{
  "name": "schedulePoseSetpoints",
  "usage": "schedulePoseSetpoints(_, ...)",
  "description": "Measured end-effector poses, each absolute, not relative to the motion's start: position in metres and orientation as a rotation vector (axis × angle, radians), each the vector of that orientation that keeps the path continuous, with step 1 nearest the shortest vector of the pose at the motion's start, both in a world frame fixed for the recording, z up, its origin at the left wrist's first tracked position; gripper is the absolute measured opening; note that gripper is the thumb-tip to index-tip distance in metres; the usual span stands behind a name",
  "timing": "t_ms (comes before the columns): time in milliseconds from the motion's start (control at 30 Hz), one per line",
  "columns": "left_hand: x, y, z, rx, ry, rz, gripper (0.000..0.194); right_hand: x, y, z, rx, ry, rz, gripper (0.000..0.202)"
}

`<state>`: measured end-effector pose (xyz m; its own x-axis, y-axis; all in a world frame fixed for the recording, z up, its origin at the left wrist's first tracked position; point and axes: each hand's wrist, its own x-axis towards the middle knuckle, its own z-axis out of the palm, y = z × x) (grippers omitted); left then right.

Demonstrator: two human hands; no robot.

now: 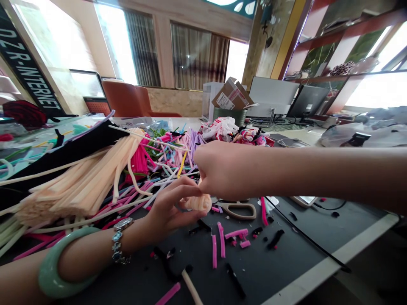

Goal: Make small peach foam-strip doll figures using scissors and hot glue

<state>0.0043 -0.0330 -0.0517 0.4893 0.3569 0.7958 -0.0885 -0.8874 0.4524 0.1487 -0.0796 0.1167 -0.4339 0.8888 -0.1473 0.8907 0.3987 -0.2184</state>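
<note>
Between the fingers of my left hand (pixel 173 203) is a small piece made of wound peach pipe cleaner (pixel 202 203). My right hand (pixel 211 169) is closed just above it, and its fingertips are hidden behind the fist. A pale pipe cleaner strand (pixel 152 139) runs from the right fist up toward the left. A thick bundle of peach pipe cleaners (pixel 79 182) lies left of my hands. Scissors with beige handles (pixel 240 209) rest on the table just right of the wound piece.
Cut pink pipe cleaner pieces (pixel 221 239) and black scraps (pixel 235 280) lie scattered on the dark table (pixel 270 271). Behind my hands is a heap of coloured pipe cleaners (pixel 178 146). A cardboard box (pixel 233 95) and a monitor (pixel 307 101) stand at the back.
</note>
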Motion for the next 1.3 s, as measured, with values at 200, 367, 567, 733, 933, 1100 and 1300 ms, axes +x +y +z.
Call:
schedulePoseSetpoints(200, 0.006, -0.034, -0.050, 2.179, 0.306, 1.383, 0.031, 0.159, -0.073, 0.107, 1.690, 2.619, -0.475, 0.020)
schedulePoseSetpoints(367, 0.008, -0.036, -0.049, 2.141, 0.355, 1.424, 0.029, 0.170, -0.067, 0.092, 1.752, 2.762, -0.671, 0.018)
schedulePoseSetpoints(567, 0.008, -0.036, -0.049, 2.121, 0.390, 1.444, 0.026, 0.170, -0.065, 0.091, 1.717, 2.783, -0.859, 0.015)
schedulePoseSetpoints(733, 0.009, -0.037, -0.049, 2.069, 0.432, 1.442, 0.021, 0.168, -0.068, 0.097, 1.795, 2.726, -0.984, 0.008)
schedulePoseSetpoints(933, 0.009, -0.037, -0.049, 2.028, 0.456, 1.395, 0.020, 0.170, -0.069, 0.098, 1.733, 2.772, -1.059, 0.009)
schedulePoseSetpoints(1100, 0.008, -0.036, -0.051, 1.989, 0.419, 1.408, 0.020, 0.170, -0.069, 0.098, 1.668, 2.821, -0.968, 0.010)
schedulePoseSetpoints(1300, 0.011, -0.038, -0.049, 1.902, 0.419, 1.397, 0.021, 0.168, -0.073, 0.105, 1.610, 2.865, -0.764, 0.028)
